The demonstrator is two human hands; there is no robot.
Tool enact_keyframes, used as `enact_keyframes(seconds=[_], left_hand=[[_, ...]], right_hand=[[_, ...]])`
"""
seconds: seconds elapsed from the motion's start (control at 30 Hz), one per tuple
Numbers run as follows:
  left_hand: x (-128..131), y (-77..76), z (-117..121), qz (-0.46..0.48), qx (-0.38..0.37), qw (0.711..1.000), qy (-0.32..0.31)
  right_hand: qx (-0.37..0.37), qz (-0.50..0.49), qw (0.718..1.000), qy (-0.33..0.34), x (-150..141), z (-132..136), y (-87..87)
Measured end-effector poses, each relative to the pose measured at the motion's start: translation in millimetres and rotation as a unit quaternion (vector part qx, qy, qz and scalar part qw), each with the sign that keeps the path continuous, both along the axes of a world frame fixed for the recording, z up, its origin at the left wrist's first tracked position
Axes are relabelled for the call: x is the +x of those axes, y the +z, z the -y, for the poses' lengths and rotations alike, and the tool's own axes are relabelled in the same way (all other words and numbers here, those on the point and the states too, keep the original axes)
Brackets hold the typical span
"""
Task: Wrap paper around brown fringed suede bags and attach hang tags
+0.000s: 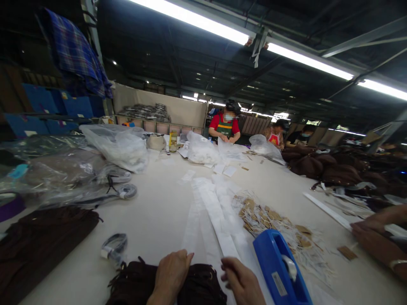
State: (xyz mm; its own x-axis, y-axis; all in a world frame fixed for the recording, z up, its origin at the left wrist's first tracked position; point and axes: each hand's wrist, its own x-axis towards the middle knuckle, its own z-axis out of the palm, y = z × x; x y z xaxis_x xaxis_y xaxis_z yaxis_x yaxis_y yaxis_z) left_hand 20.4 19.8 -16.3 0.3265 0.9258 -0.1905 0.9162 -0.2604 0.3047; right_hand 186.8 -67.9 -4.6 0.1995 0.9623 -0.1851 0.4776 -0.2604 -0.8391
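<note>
A dark brown fabric bag [200,281] with fringe-like edges and small metal rings lies at the table's near edge, partly cut off below. My left hand [173,273] rests over its top with fingers pinched together; whatever they grip is too small or hidden to name. To the right of the bag, my right hand [243,281] hovers by long white paper strips [216,212], fingers loosely curled and apart, with nothing visible between them. Close to that hand stands a blue tape dispenser [273,258] with a roll in it.
Brown tags with white strings [267,216] lie beyond the dispenser. A co-worker's arms [381,228] reach in from the right, below a pile of brown bags [340,165]. At left are plastic-wrapped goods [63,169], a coiled strap [116,248] and another brown bag [47,241].
</note>
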Motion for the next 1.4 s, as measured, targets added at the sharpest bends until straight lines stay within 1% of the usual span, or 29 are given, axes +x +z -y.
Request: enact_keyframes(seconds=[0.03,0.07,0.13,0.17,0.23,0.33,0.4,0.5,0.57,0.63,0.77,0.87,0.97,1.03,1.1,1.13,1.2,1.23,1.27,1.3,1.37,1.4], left_hand=[[0,-0.3,1,-0.001,0.002,1.0,-0.001],[-1,-1.0,1,-0.001,0.004,1.0,-0.001],[-2,-3.4,2,0.0,0.008,1.0,0.0],[-2,-4.7,3,0.001,0.009,1.0,0.001],[-3,-6.8,3,0.004,0.008,1.0,0.004],[-3,-6.8,3,0.007,0.0,1.0,0.006],[-2,-4.6,4,0.007,-0.006,1.0,0.004],[0,0.4,6,0.006,-0.01,1.0,-0.002],[1,3.4,6,0.001,-0.011,1.0,-0.005],[3,5.3,4,-0.004,-0.01,1.0,-0.005],[7,4.8,-7,-0.01,0.005,1.0,0.0],[11,0.3,-17,-0.011,0.022,1.0,0.006],[13,-5.7,-25,-0.016,0.023,1.0,0.009],[13,-8.1,-28,-0.019,0.017,1.0,0.011],[13,-8.1,-30,-0.019,0.015,1.0,0.014],[12,-7.3,-30,-0.017,0.014,1.0,0.013],[10,-4.7,-28,-0.01,0.012,1.0,0.005],[9,-3.3,-27,-0.005,0.011,1.0,-0.002],[9,-2.0,-26,-0.002,0.009,1.0,-0.008],[8,-0.9,-25,0.0,0.008,1.0,-0.014],[7,0.2,-24,0.0,0.008,1.0,-0.024],[6,0.4,-23,0.001,0.01,0.999,-0.03]], right_hand=[[-0.007,0.053,0.999,-0.008,-7,-22,1.7],[-0.017,0.125,0.992,-0.018,-16,-43,2.4],[-0.025,0.171,0.984,-0.039,-36,-80,0.8],[-0.029,0.185,0.981,-0.049,-46,-94,-1.4],[-0.042,0.193,0.978,-0.067,-58,-113,-7.6],[-0.067,0.183,0.977,-0.085,-61,-123,-16.8],[-0.077,0.155,0.981,-0.086,-59,-125,-20.6],[-0.075,0.073,0.993,-0.061,-58,-129,-23.0],[-0.06,0.004,0.997,-0.043,-60,-132,-22.4],[-0.037,-0.055,0.997,-0.038,-63,-138,-20.0],[0.004,-0.135,0.99,-0.048,-61,-152,-12.3],[0.019,-0.184,0.982,-0.042,-58,-164,-5.0],[0.039,-0.219,0.975,-0.01,-56,-171,6.7],[0.059,-0.228,0.972,0.016,-56,-168,17.5],[0.075,-0.228,0.97,0.034,-55,-155,27.7],[0.082,-0.216,0.972,0.037,-54,-144,30.9],[0.112,-0.139,0.983,0.032,-54,-111,30.0],[0.133,-0.075,0.988,0.033,-54,-91,24.9],[0.161,0.0,0.986,0.041,-55,-70,16.7],[0.183,0.063,0.978,0.073,-56,-49,5.9],[0.209,0.164,0.951,0.157,-60,-12,-19.2],[0.218,0.206,0.936,0.183,-63,2,-31.0]])
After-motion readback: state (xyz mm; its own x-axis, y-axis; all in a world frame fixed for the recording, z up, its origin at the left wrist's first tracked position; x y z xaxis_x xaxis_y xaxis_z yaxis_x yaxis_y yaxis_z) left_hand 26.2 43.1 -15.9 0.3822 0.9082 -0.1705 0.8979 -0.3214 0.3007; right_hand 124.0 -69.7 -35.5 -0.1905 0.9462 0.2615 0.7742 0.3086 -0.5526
